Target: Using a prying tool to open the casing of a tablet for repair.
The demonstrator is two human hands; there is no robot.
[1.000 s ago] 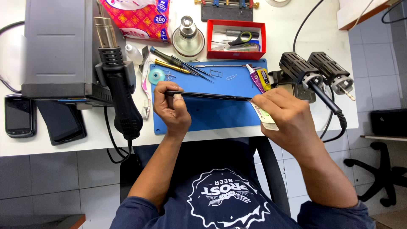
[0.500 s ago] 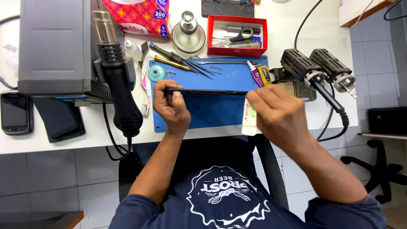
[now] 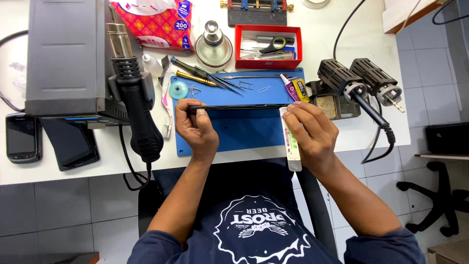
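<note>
Since the earlier frame the right hand point(image 3: 312, 134) has slid along to the right end of the thin black panel point(image 3: 239, 107), and the white glue tube point(image 3: 290, 139) it pinches now has its nozzle touching that edge. The left hand point(image 3: 195, 128) pinches the panel's left end between thumb and fingers, holding it on edge above the blue mat point(image 3: 244, 129) on the white worktop point(image 3: 58, 166). A second small tube point(image 3: 292, 89) lies just beyond the panel, with tweezers point(image 3: 205, 74) and loose clips nearby. A black hot-air gun point(image 3: 139, 107) rests at the left, and a soldering iron point(image 3: 356, 93) sits in its stand at the right. The risk, as I judge it: the panel, gripped at only one end, may flex or tip under the nozzle's pressure, so glue smears off the edge or drips onto the mat. A hard squeeze could also flood the corner.
</note>
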